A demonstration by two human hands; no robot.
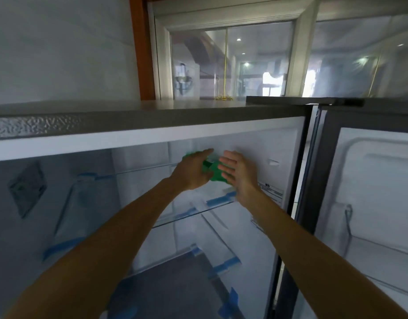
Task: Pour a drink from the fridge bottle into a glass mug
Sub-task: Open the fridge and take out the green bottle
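Note:
A green bottle [215, 172] lies or stands on the top glass shelf [198, 211] inside the open fridge; motion blur hides its exact shape. My left hand [193, 170] is against its left side, fingers stretched over its top. My right hand [235, 171] is at its right side with straight fingers, palm facing the bottle. Both hands cover much of it. No glass mug is in view.
The fridge interior has glass shelves with blue tape strips [221, 200]. The open fridge door [370, 192] with its racks stands at the right. The fridge's grey top [152, 111] runs above, with a window [230, 61] behind it.

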